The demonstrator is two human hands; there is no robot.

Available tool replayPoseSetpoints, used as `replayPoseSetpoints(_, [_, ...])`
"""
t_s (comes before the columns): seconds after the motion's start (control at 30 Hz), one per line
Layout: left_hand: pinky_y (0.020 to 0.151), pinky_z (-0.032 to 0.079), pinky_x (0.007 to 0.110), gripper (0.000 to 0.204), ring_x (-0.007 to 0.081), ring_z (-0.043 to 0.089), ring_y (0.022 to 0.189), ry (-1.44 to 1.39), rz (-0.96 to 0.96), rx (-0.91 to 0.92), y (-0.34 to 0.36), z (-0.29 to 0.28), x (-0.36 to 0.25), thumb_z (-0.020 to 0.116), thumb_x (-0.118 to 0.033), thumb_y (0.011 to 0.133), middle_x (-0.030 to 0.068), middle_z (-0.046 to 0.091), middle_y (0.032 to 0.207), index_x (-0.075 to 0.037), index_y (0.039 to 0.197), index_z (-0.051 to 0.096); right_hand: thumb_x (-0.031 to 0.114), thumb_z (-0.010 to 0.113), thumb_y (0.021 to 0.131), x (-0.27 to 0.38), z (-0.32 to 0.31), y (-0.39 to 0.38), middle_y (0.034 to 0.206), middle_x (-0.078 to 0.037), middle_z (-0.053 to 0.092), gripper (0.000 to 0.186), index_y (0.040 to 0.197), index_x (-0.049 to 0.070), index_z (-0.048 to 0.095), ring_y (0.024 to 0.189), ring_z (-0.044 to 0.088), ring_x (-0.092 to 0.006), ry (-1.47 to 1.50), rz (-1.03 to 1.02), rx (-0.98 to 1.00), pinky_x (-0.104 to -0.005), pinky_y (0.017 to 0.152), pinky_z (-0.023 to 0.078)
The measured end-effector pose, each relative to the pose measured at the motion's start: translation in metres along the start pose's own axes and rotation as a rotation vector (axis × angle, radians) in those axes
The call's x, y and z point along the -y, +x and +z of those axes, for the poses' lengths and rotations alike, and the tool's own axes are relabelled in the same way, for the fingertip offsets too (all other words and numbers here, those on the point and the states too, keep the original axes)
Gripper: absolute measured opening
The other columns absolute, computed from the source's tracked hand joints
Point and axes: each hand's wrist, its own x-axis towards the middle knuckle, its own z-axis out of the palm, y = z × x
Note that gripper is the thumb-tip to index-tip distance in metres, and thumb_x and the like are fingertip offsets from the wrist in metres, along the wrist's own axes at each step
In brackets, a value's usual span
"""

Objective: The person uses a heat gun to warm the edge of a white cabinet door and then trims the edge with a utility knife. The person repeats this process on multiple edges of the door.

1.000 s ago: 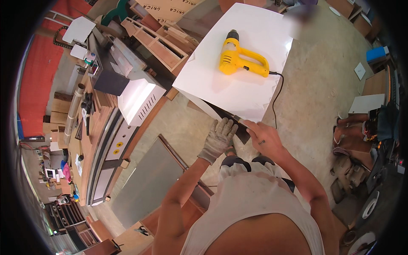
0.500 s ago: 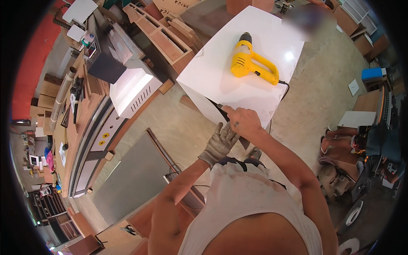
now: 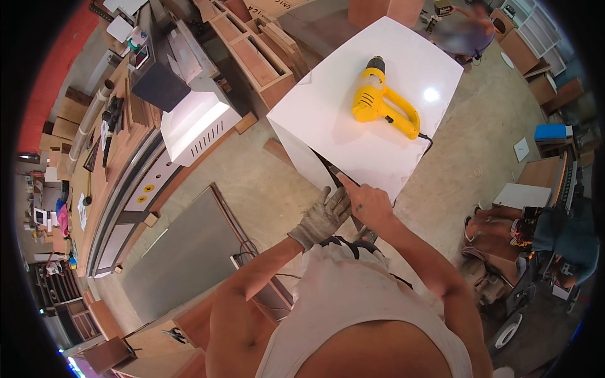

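A white box-like cabinet [image 3: 328,85] with a glossy top stands in front of me. On its top lies a yellow heat gun [image 3: 372,101], nozzle pointing away, with its black cord running over the right edge. My bare right hand [image 3: 368,206] is closed at the cabinet's near edge, index finger stretched along a slim tool [image 3: 335,170] whose exact kind I cannot make out. Just left of it, my left hand [image 3: 322,219] in a grey work glove has its fingers extended by the dark gap along the near side. The fingertips are partly hidden there.
At left, a curved wooden counter [image 3: 116,183] carries tubes and tools, with a white slotted housing [image 3: 201,129] beside it. A grey panel [image 3: 183,252] lies on the floor. One person [image 3: 469,34] is at the far right; another [image 3: 561,233] is near the right edge.
The view has shifted, so the cabinet and heat gun appear lower. My right index finger now lies straighter along the slim tool. Both hands remain at the near edge.
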Motion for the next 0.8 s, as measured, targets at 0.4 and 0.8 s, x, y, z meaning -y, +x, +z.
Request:
replayPoseSetpoints(0.4, [0.11,0.026,0.052,0.064,0.027,0.036,0.134,0.17,0.0,0.136,0.006,-0.014,-0.001,0.065,-0.048,0.075,0.0084,0.049,0.136,-0.014,0.128,0.055,0.005,0.057,0.079,-0.032,0.056,-0.042,0.076,-0.016,0.066,0.081,0.149,0.03,0.025,0.066,0.067,-0.033,0.015,0.137,0.074,-0.0433,0.062,0.055])
replayPoseSetpoints(0.8, [0.112,0.02,0.056,0.056,0.0291,0.034,0.137,0.198,-0.023,0.149,-0.002,-0.017,-0.002,0.055,-0.044,0.084,0.01,0.049,0.138,-0.013,0.131,0.053,0.006,0.055,0.076,-0.054,0.103,-0.053,0.087,-0.02,0.065,0.082,0.149,0.03,0.028,0.068,0.067,-0.0319,0.067,0.093,-0.065,-0.0441,0.061,0.055])
